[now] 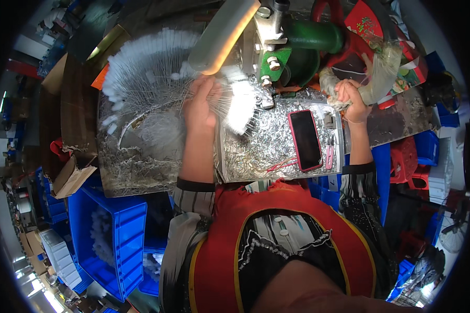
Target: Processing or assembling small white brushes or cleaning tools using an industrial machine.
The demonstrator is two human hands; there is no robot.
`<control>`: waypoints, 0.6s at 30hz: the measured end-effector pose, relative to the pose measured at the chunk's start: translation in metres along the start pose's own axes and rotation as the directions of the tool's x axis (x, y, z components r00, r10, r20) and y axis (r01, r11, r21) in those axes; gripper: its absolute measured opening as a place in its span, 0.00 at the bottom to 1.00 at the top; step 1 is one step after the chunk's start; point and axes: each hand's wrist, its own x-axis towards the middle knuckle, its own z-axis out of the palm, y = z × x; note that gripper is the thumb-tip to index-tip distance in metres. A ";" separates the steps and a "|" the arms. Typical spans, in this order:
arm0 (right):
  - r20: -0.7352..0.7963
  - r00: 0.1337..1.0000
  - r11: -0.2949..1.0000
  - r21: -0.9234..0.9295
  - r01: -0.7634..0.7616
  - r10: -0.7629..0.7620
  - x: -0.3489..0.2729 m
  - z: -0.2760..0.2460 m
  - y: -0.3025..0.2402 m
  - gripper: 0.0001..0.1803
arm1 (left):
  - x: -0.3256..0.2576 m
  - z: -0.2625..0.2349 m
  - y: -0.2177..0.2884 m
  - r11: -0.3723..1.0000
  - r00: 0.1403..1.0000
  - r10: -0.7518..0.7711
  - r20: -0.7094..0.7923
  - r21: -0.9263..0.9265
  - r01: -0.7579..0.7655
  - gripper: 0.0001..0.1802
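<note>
My left hand [199, 104] is closed, slightly smeared by motion, round thin wire-stemmed brushes with white tufts, near the press's metal tooling [263, 98]. Some of these wires fan out to the right under bright light. Beside that hand, on the left, spreads a large heap of white-tufted wire brushes [151, 68]. My right hand [352, 98] grips a handle wrapped in pale, worn material [384, 78], on the right side of the green press [303, 39]. A long lamp [224, 34] glows just above my left hand.
Metal scraps litter a tray [261, 156], where a dark phone in a red case [305, 140] and a small pink-handled tool [329, 156] lie. Cardboard [81, 99] borders the bench at left. Blue bins [128, 245] stand below, with white tufts inside. Red stools [404, 159] are at right.
</note>
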 end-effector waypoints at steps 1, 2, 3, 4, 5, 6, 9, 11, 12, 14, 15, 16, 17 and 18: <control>-0.115 0.989 0.995 0.024 -0.094 0.096 -0.004 -0.001 -0.005 0.08 | -0.001 -0.002 0.003 0.998 0.998 -0.059 0.036 0.034 0.058 0.15; -0.233 0.952 0.980 0.059 -0.189 0.198 -0.007 0.000 -0.009 0.07 | -0.004 -0.006 0.007 0.998 0.998 -0.059 0.035 0.037 0.058 0.15; -0.198 0.940 0.958 0.121 -0.259 0.279 -0.002 -0.007 -0.015 0.07 | -0.007 -0.008 0.011 0.988 0.982 -0.133 0.137 0.094 0.120 0.16; -0.202 0.938 0.958 0.122 -0.260 0.280 0.002 -0.008 -0.022 0.07 | -0.009 -0.010 0.014 0.971 0.949 -0.211 0.233 0.158 0.177 0.17; -0.150 0.938 0.948 0.099 -0.302 0.314 0.006 -0.003 -0.032 0.08 | -0.008 -0.020 0.013 0.967 0.946 -0.194 0.260 0.211 0.140 0.15; -0.096 0.934 0.938 0.069 -0.339 0.344 0.013 -0.001 -0.040 0.08 | -0.007 -0.024 0.012 0.967 0.945 -0.194 0.262 0.213 0.140 0.15; -0.139 0.922 0.932 0.036 -0.361 0.362 0.017 0.005 -0.053 0.09 | -0.007 -0.029 0.009 0.968 0.932 -0.216 0.292 0.189 0.165 0.10; -0.133 0.922 0.931 0.032 -0.363 0.364 0.017 0.005 -0.054 0.09 | -0.004 -0.027 0.006 0.976 0.940 -0.197 0.279 0.148 0.160 0.10; -0.159 0.917 0.930 0.029 -0.367 0.366 0.016 0.006 -0.054 0.09 | -0.003 -0.026 0.005 0.983 0.949 -0.175 0.263 0.107 0.152 0.10; -0.185 0.911 0.929 0.023 -0.370 0.368 0.016 0.006 -0.054 0.09 | -0.003 -0.023 0.007 0.984 0.955 -0.174 0.241 0.085 0.158 0.09; -0.179 0.909 0.925 0.029 -0.378 0.377 0.016 0.005 -0.053 0.10 | -0.003 -0.022 0.009 0.985 0.961 -0.172 0.215 0.063 0.162 0.09; -0.173 0.907 0.922 0.035 -0.385 0.385 0.016 0.004 -0.053 0.10 | -0.002 -0.024 0.008 0.985 0.961 -0.173 0.216 0.062 0.164 0.09; -0.171 0.907 0.922 0.035 -0.385 0.385 0.016 0.004 -0.052 0.10 | -0.001 -0.026 0.007 0.986 0.965 -0.164 0.204 0.045 0.158 0.09; -0.158 0.912 0.926 0.037 -0.377 0.378 0.016 0.003 -0.051 0.10 | 0.000 -0.027 0.007 0.988 0.969 -0.154 0.192 0.028 0.151 0.09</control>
